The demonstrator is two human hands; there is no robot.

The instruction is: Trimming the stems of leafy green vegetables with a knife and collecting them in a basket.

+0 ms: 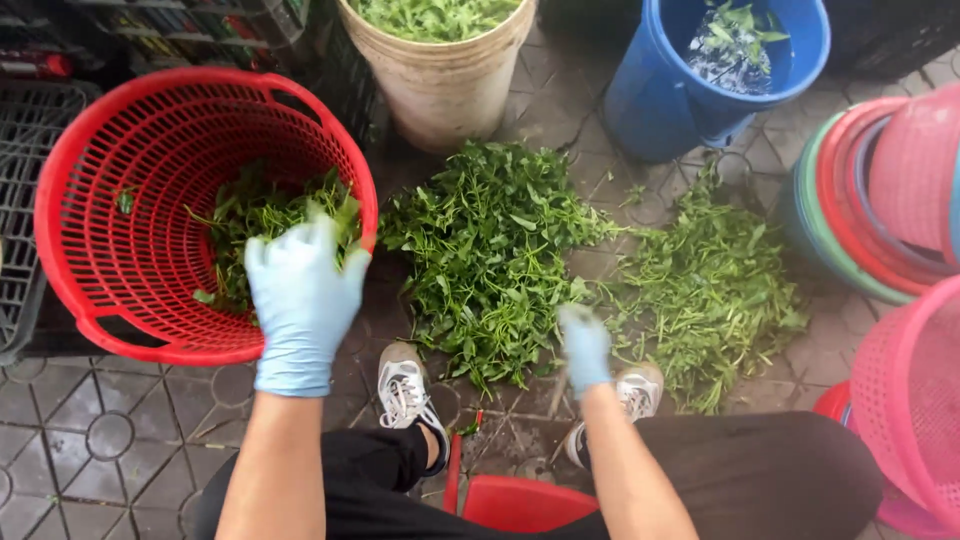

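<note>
red plastic basket sits tilted on the paving with greens inside, and the largest loose heap of leaves lies on the ground beside its rim, near enough for dirt to be carried in. left hand, gloved, hovers at the rim with fingers together, apparently empty, so stems could fall short; right hand is blurred at the heap edge, grip cannot be told.

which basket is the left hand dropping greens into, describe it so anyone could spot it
Start at the big pile of greens on the paved floor and look left. The red basket sits tilted there, the gloved left hand at its rim. Unlike the solid buckets and pink baskets around, it is bright red, slotted, with leaves inside.
</note>
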